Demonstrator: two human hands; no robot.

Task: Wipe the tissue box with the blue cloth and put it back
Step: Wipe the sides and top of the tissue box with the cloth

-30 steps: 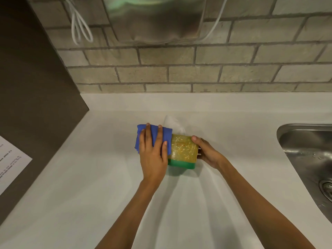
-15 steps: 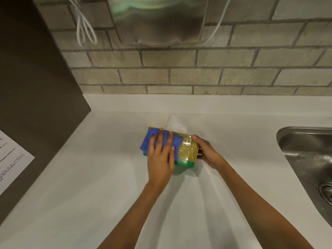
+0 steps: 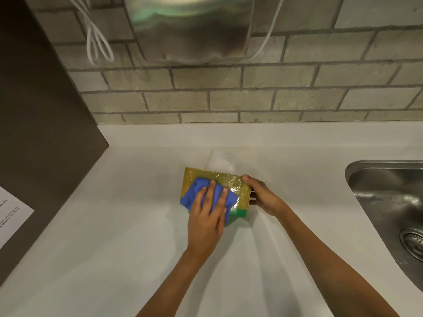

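White tabletop [image 3: 114,248] spans view; brick wall [image 3: 297,97] behind, steel sink [image 3: 386,197] at right edge, well apart. Steel wall unit [image 3: 190,28] overhead. We see tissue box [image 3: 194,179] mid-tabletop, white tissue [image 3: 219,162] poking from far side. Our right hand [image 3: 263,194] grips box's right end. Our left hand [image 3: 207,221], fingers spread flat, presses blue cloth [image 3: 198,192] onto box top. Paper sheet [image 3: 11,216] far left.
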